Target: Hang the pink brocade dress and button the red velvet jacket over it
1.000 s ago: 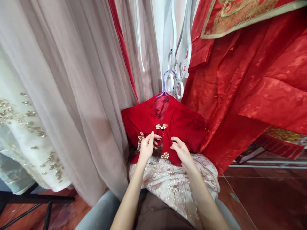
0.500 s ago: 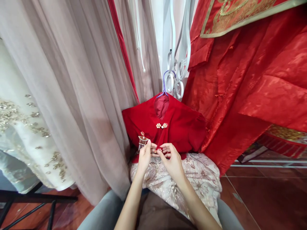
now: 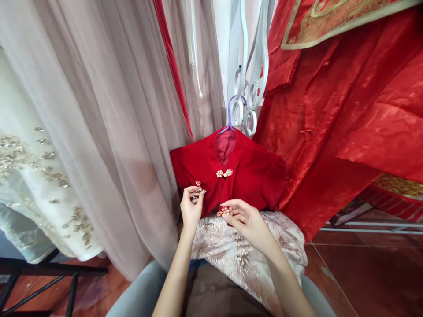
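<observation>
A red velvet jacket (image 3: pixel 257 171) hangs on a purple hanger (image 3: pixel 229 112) in front of me. At its neck sits a fastened clasp (image 3: pixel 224 174) of two jewelled flowers. My left hand (image 3: pixel 191 209) is closed on a beaded tassel brooch (image 3: pixel 198 184) at the jacket's left side; fingers hide most of its tassels. My right hand (image 3: pixel 246 218) pinches the front edge at a lower flower clasp (image 3: pixel 224 211), whose gold loop points left. Beneath, patterned pale fabric (image 3: pixel 243 255) with shiny flowers lies over my lap.
Sheer pinkish curtains (image 3: pixel 109 132) hang close on the left, beside a white beaded gown (image 3: pixel 59 189). White scrolled metalwork (image 3: pixel 249 94) holds the hanger. Large red satin garments (image 3: pixel 330 127) fill the right. A black metal frame (image 3: pixel 53 273) stands low at the left.
My left hand has left the lower clasp and moved left and up to the tassel brooch. My right hand has shifted slightly right, still pinching the lower clasp.
</observation>
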`<state>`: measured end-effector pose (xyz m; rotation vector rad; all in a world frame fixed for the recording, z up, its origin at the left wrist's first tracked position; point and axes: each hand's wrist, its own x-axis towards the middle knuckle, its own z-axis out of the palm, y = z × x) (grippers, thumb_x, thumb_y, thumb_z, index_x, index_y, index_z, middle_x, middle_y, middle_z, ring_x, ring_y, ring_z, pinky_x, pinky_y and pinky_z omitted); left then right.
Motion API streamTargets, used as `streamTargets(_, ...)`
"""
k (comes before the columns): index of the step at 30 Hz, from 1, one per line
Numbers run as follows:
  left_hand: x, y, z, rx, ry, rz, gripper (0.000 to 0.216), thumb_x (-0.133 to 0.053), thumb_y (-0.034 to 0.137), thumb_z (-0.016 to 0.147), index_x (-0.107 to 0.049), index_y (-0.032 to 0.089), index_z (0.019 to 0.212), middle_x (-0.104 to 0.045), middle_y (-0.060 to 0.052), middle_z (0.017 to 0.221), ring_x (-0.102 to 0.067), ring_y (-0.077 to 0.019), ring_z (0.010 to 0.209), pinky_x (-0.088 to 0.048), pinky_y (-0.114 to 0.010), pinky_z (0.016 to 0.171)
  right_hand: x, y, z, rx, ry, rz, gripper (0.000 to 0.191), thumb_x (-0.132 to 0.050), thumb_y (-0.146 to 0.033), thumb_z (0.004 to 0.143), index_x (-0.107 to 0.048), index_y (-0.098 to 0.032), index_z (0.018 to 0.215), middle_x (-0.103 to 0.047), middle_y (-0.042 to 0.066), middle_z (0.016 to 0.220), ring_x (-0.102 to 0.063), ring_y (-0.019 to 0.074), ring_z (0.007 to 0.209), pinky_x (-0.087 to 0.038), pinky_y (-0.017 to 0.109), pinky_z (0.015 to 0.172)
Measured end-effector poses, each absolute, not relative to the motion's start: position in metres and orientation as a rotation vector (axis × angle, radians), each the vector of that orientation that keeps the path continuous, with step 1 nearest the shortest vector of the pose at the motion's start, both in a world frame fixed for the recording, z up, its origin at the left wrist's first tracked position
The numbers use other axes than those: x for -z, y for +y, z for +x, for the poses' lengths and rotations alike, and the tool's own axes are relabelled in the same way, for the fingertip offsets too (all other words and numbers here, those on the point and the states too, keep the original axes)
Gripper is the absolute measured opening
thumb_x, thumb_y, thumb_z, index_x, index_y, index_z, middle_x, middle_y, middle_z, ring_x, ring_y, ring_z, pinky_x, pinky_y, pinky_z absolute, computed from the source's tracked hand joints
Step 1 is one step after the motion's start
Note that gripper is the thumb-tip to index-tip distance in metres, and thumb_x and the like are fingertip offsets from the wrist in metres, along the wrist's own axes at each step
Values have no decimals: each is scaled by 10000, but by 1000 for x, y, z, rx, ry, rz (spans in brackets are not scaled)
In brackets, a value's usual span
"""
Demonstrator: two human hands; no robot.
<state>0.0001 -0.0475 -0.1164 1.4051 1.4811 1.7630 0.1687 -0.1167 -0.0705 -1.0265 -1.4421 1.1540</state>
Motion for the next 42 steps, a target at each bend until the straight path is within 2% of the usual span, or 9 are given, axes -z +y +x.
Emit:
streamTargets(3, 114, -45, 1, -1768, 1453, 1413, 207, -659, 322, 750, -550, 176, 849, -635, -26, 794, -623, -121, 695, -517, -212, 598, 50, -123, 175, -1267, -1421, -941, 254, -693, -290, 737, -630, -184, 959, -650, 27, 832, -608, 129, 770, -525, 236, 691)
streamTargets(7, 111, -47, 1, -1796, 1385, 1375, 195, -648, 328, 751, -585, 169, 844, -654, -36, 816, -638, -132, 716, -524, -229, 628, 40, -118, 161, -1208, -1468, -888, 226, -677, -277, 754, -629, -185, 955, -656, 30, 858, -616, 128, 775, -535, 233, 686)
streamTargets(13, 114, -42, -8, -1777, 1158, 1145, 255, -729, 296, 616, -668, 149, 816, -705, -62, 848, -666, -188, 810, -541, -310, 773, 70, -69, 117, -894, -1549, -880, 141, -628, -221, 779, -645, -186, 915, -664, 37, 861, -629, 129, 728, -554, 247, 671)
streamTargets(19, 111, -40, -8, -1765, 1013, 866, 253, -681, 320, 682, -706, 127, 844, -715, -72, 873, -676, -166, 800, -546, -345, 838, 93, -32, 109, -778, -1521, -897, 144, -589, -215, 808, -669, -185, 924, -672, 49, 889, -656, 141, 780, -569, 258, 712)
streamTargets(27, 111, -45, -8, -1730, 1113, 1058, 342, -741, 295, 651, -716, 137, 954, -722, -85, 1005, -675, -202, 924, -517, -372, 922, 92, -35, 111, -747, -1529, -899, 162, -574, -237, 825, -677, -192, 941, -657, 50, 922, -660, 145, 808, -574, 281, 764)
streamTargets(33, 114, -45, -8, -1711, 1172, 1171, 355, -737, 330, 663, -726, 128, 955, -736, -88, 953, -693, -210, 861, -551, -378, 865, 96, -34, 110, -746, -1471, -863, 143, -563, -251, 829, -644, -185, 926, -651, 55, 943, -651, 148, 867, -570, 293, 794)
streamTargets(38, 108, -37, -18, -1585, 1143, 1232, 331, -768, 337, 626, -729, 118, 871, -742, -82, 830, -693, -187, 741, -569, -354, 790, 100, -24, 114, -811, -1493, -838, 161, -586, -263, 800, -609, -175, 932, -691, 49, 918, -668, 151, 853, -559, 298, 793)
streamTargets(42, 107, -33, -20, -1562, 1092, 1221, 336, -770, 374, 618, -672, 125, 821, -717, -60, 785, -677, -166, 708, -580, -322, 707, 100, -21, 118, -863, -1513, -827, 181, -583, -281, 801, -606, -175, 946, -694, 52, 942, -668, 149, 865, -553, 289, 789)
